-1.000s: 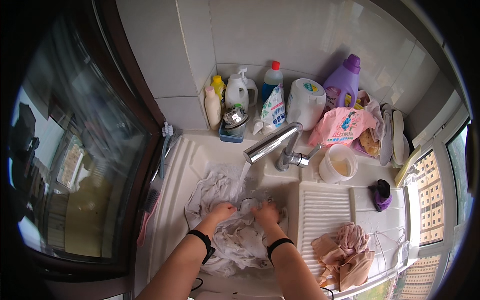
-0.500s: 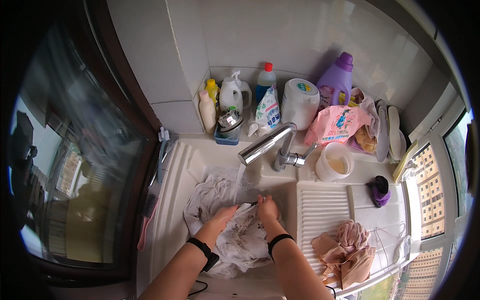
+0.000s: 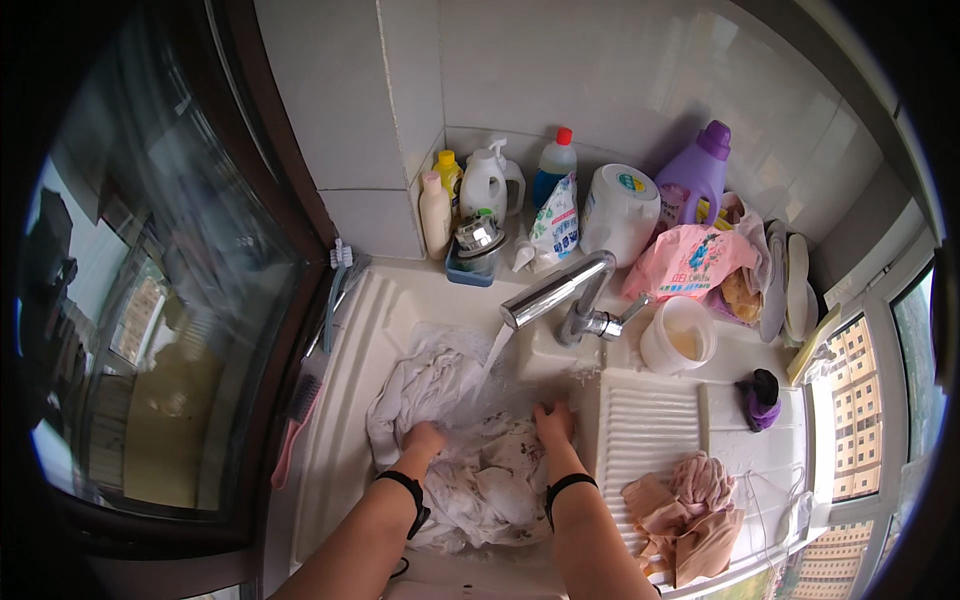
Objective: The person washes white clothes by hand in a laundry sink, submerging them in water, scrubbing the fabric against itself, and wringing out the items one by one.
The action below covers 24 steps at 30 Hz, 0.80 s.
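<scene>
A wet white garment with small dark prints lies bunched in the white sink basin, partly in water. My left hand is closed on its left part, fingertips hidden in the folds. My right hand grips it near the basin's right wall, with fingers curled and partly under water. Between my hands the cloth sags into splashing water. Farther left, a plain white bunch of cloth lies beside the stream. Water runs from the chrome faucet just beyond my hands.
A ribbed drainboard on the right bears beige-pink cloth and a purple-black bundle. A white tub stands by the faucet. Detergent bottles and a pink bag line the back ledge. Brushes lie along the left edge.
My hands have moved farther apart and lower into the basin. The stretch of cloth raised between them has dropped into the water. The view has shifted slightly.
</scene>
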### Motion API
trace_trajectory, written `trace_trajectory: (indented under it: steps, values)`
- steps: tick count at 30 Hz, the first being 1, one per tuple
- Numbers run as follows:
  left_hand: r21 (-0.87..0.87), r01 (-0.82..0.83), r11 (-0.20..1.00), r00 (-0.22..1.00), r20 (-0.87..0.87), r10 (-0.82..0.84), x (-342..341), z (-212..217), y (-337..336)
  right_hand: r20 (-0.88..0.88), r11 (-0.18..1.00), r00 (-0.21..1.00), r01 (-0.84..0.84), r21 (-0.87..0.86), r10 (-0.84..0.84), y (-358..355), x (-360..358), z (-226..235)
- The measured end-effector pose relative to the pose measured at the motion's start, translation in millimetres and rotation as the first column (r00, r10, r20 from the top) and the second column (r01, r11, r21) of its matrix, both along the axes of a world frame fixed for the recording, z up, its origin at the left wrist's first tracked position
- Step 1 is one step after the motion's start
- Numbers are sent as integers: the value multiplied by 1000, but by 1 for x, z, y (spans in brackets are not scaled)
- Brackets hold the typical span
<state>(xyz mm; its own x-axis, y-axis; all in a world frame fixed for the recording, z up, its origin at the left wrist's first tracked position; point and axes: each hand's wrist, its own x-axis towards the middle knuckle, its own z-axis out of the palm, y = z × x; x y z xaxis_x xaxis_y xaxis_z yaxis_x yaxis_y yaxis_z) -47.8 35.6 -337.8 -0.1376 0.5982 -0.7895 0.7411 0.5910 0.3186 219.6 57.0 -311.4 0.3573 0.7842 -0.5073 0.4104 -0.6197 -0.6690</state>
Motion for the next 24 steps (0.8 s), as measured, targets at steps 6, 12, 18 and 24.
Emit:
trace_trajectory:
  steps: [6,12,18,24]
  values:
    - [-330,-561,759,567,516,642,54,43,0,214,921,896,-382,-71,389,-22,-69,46]
    - [-447,-415,792,8,869,494,44,-25,-5,23,816,838,-537,216,545,-49,-114,89]
    - [275,-391,878,814,548,190,43,52,7,154,933,921,-358,-30,358,-24,-40,62]
    - [346,-249,905,750,660,-47,39,81,8,205,903,926,-361,231,318,-15,-56,107]
